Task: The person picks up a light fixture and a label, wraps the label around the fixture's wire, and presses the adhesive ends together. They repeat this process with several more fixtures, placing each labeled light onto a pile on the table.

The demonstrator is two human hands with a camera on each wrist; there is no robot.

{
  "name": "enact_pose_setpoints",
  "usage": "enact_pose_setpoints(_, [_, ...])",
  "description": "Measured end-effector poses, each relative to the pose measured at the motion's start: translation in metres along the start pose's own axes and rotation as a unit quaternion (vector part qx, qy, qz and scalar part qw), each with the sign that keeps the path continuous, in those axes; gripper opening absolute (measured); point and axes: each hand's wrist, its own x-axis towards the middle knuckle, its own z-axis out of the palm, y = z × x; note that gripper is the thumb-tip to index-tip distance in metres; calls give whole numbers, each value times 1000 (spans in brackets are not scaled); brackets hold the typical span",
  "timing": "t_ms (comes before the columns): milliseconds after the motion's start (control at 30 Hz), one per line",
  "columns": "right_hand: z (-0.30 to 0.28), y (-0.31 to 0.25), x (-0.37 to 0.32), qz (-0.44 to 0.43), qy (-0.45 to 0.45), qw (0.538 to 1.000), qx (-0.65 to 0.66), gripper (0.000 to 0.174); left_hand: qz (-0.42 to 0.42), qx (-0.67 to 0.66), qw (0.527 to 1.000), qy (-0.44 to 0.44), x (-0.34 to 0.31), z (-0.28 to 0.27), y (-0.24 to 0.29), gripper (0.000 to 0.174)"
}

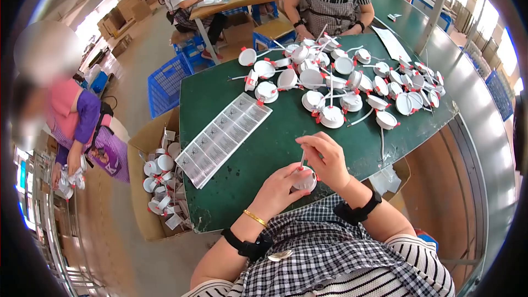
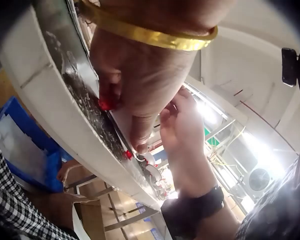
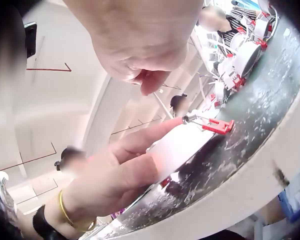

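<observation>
Gripping a round white, red-clipped lamp [image 1: 304, 183] with left hand [image 1: 273, 193], just inside the green bench's [image 1: 247, 168] near edge; bending right hand [image 1: 328, 160] at slim white cable [image 1: 302, 160], fingertips half-hidden, can't tell if pinching.

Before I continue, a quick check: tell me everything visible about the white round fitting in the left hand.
The white round fitting looks smooth, like plastic or painted metal, with red clips and a metal arm at its rim. A white cord rises from it. The left hand grips its side near the green table's edge; the right hand is at the cord, possibly pinching it. Contact with the table is unclear.
</observation>
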Motion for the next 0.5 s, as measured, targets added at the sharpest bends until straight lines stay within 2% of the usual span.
enact_pose_setpoints(33, [2,0,-2,27,4,999,27,21,0,-8,1000,-3,1,-1,-4,40])
enact_pose_setpoints(133, [3,2,4,25,11,1000,12,24,7,-46,999,-15,8,-12,-14,41])
enact_pose_setpoints(200, [1,4,9,47,-2,999,6,33,-11,-64,998,-16,21,-42,-21,39])
enact_pose_setpoints(233, [-1,5,10,41,-1,999,7,33,-38,-41,998,36,28,-58,-35,26])
enact_pose_setpoints(267, [-4,3,10,49,-10,999,3,35,-58,-19,989,137,34,-68,-62,15])
enact_pose_setpoints(300, [-7,2,9,57,-18,998,-1,37,-97,67,970,214,40,-83,-87,11])
enact_pose_setpoints(333, [-10,0,7,67,-20,998,6,38,-155,57,949,269,44,-95,-111,11])
enact_pose_setpoints(367, [-13,-1,5,62,-17,998,3,38,-140,149,939,278,46,-107,-137,13])
enact_pose_setpoints(400, [-15,-1,1,69,-9,998,11,37,-190,215,915,284,48,-112,-156,16])
enact_pose_setpoints(433, [-18,0,-3,77,0,997,19,36,-185,215,915,286,48,-118,-165,16])
enact_pose_setpoints(500, [-28,2,-13,80,-2,997,10,35,-292,274,892,207,50,-126,-175,18])
